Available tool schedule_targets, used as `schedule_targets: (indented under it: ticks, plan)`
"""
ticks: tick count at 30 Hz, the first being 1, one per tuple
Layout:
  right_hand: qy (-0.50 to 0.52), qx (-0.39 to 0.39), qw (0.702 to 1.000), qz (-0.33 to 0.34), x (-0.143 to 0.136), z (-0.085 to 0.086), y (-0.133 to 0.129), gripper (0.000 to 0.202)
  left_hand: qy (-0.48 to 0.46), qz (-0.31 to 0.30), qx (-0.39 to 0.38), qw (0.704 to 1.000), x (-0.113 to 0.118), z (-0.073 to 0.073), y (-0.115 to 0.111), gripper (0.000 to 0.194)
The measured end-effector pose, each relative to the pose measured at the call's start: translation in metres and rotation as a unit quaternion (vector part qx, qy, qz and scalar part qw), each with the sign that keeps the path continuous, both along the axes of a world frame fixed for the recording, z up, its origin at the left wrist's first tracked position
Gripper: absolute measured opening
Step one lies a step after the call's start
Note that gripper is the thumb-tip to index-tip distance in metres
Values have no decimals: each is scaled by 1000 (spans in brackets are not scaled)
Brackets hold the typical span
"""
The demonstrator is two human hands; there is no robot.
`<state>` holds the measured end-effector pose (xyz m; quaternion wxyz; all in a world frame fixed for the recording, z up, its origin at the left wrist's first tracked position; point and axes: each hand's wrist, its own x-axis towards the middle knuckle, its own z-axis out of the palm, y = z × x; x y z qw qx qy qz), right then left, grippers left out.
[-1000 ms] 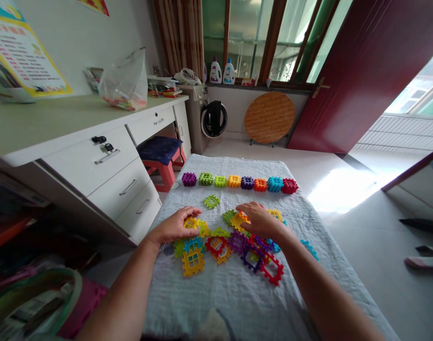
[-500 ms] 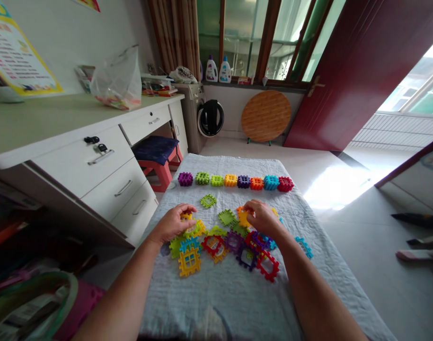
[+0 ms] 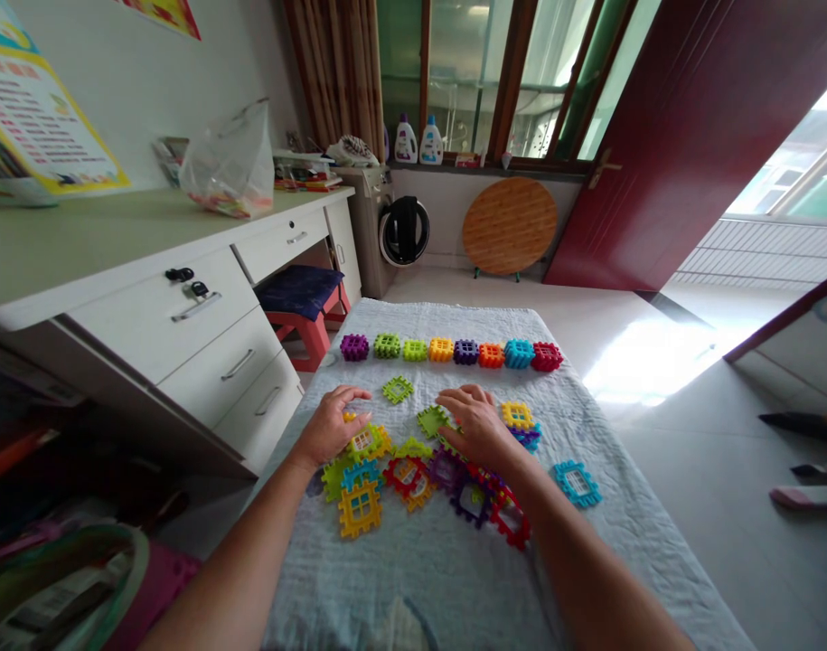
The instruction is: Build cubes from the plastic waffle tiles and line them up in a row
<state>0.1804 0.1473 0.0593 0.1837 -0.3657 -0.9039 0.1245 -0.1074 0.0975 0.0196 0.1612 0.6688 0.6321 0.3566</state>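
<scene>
My left hand hovers at the left side of a heap of plastic interlocking tiles, thumb and fingers apart, beside a yellow tile. My right hand reaches over the middle of the heap with its fingers stretched to the left, close to a solid green tile; whether it touches that tile I cannot tell. Below lie a yellow window tile, a red tile, a dark purple tile and another red tile. A green frame tile lies apart, beyond the heap.
A row of stacked tiles, with a purple stack at the left and a red stack at the right, crosses the cloth-covered table. A blue tile lies near the right edge. A white desk stands at left.
My right hand has moved left, from an orange tile to near the green one, and its fingers have spread. My left hand has barely moved.
</scene>
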Motion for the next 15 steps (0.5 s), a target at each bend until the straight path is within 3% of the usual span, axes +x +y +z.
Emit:
schedule_targets:
  ticks: [4, 10, 15]
  plan:
    - [-52, -26, 998, 8, -16, -8, -2, 55, -10, -8, -6, 1000, -1, -2, 0, 29]
    - [-81, -24, 996, -12, -20, -9, -2, 38, -75, -18, -40, 996, 3, -2, 0, 31]
    - [-14, -12, 1000, -22, -13, -7, 0, 21, -102, -21, -61, 993, 5, 0, -1, 31]
